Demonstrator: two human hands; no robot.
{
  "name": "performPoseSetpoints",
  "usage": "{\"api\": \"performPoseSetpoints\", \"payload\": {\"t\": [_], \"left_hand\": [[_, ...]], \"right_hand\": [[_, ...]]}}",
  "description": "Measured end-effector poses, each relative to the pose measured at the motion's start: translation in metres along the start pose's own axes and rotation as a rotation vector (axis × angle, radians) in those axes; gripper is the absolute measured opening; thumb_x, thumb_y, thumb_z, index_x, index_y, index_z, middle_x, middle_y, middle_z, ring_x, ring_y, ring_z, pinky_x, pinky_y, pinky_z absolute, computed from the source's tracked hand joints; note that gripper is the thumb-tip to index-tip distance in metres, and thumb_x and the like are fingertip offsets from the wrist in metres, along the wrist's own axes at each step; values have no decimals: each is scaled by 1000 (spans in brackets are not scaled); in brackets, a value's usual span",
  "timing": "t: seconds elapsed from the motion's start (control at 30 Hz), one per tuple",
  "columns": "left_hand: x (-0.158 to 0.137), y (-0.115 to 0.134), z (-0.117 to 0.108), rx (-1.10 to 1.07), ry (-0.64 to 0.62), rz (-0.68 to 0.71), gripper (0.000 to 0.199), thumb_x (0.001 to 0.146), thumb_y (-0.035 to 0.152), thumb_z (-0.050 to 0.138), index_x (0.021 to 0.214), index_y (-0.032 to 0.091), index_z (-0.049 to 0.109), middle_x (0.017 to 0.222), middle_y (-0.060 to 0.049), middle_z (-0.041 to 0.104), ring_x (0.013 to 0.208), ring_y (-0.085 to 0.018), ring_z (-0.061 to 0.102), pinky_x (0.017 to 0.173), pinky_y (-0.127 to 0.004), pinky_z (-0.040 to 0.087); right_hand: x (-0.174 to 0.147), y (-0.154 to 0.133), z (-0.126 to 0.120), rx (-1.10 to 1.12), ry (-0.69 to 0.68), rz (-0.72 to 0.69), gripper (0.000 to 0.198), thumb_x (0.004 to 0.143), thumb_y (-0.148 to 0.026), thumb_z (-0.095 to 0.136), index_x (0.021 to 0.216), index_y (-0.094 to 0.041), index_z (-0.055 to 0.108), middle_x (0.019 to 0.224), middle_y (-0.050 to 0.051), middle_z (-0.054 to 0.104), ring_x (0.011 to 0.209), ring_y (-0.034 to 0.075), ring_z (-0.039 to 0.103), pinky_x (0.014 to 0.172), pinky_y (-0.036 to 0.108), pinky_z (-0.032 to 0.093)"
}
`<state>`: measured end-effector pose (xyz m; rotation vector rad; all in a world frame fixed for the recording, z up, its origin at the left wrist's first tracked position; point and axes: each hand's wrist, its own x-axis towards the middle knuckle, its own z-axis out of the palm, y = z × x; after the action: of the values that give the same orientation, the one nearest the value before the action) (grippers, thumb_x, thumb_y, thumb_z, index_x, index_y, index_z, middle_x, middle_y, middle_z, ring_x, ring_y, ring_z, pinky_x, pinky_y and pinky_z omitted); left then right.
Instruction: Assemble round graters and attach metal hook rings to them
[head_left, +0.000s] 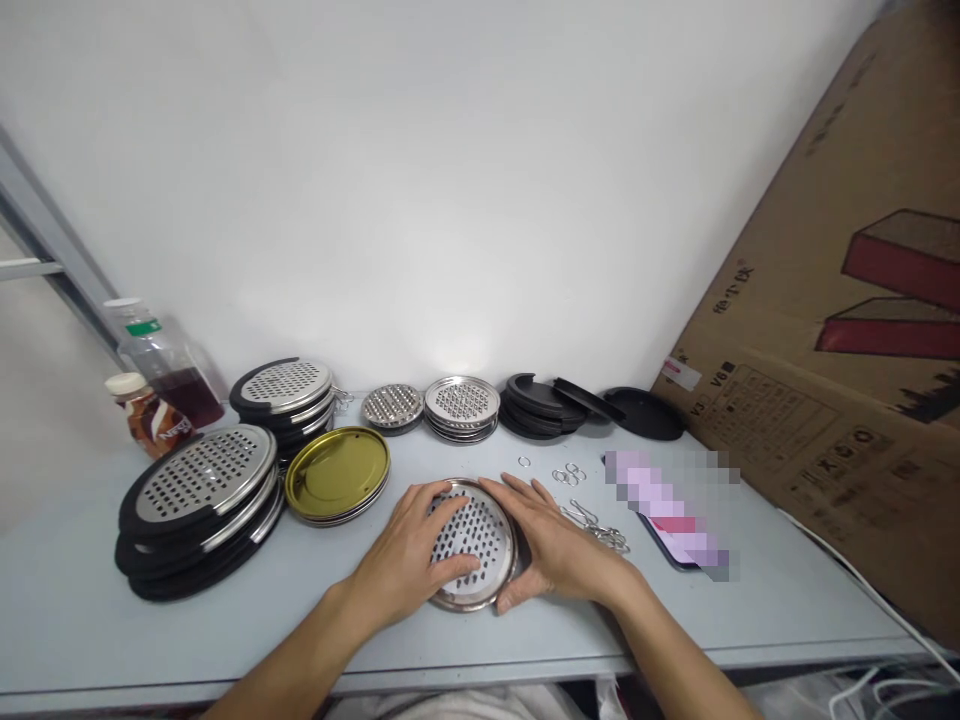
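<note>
A round metal grater disc (pixel 480 540) with rows of raised holes lies on the table in front of me, with a rim around it. My left hand (pixel 412 550) grips its left side, fingers on the far part and thumb resting on the perforated face. Around the right edge curves my right hand (pixel 551 545), its fingers along the far right rim and thumb near the close edge. Just right of that hand lies a small heap of metal hooks (pixel 600 525). Several thin metal rings (pixel 568 474) sit beyond it.
On the left stand stacks of black-rimmed grater discs (pixel 202 475) and gold lids (pixel 337 475). Metal discs (pixel 461 405) and black rings (pixel 540 405) line the wall. A phone (pixel 679 530), its screen blurred, and a cardboard box (pixel 825 400) are right; bottles (pixel 146 415) stand far left.
</note>
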<state>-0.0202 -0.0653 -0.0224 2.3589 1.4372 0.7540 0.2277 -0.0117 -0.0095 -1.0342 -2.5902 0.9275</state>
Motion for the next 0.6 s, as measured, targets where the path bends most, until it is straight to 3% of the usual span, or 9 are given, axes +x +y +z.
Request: {"api": "performPoseSetpoints", "payload": {"t": [0.37,0.5,0.6], "left_hand": [[2,4,-7,-9,51,-17,51,91,41,65,137,27,51,139,-10,50,130,-28,47,110,-46,43],[21,-2,-22,44,183,-67,51,92,39,63,138,24,50,140,-13,48,133,-30,45,110,-50,40],[47,-15,-29,98,213,-118,56,88,39,67,139,22,50,146,-15,43,139,-34,37,111,-53,36]], "right_hand": [[1,5,2,-22,-16,11,123,61,-61,82,158,-28,14,163,8,21,151,34,8,122,54,1],[1,3,1,-14,-28,17,122,61,-61,82,158,-27,15,163,9,20,151,35,7,122,56,0],[0,4,1,-9,-17,11,122,62,-60,82,158,-29,13,163,9,20,151,34,6,122,57,1]]}}
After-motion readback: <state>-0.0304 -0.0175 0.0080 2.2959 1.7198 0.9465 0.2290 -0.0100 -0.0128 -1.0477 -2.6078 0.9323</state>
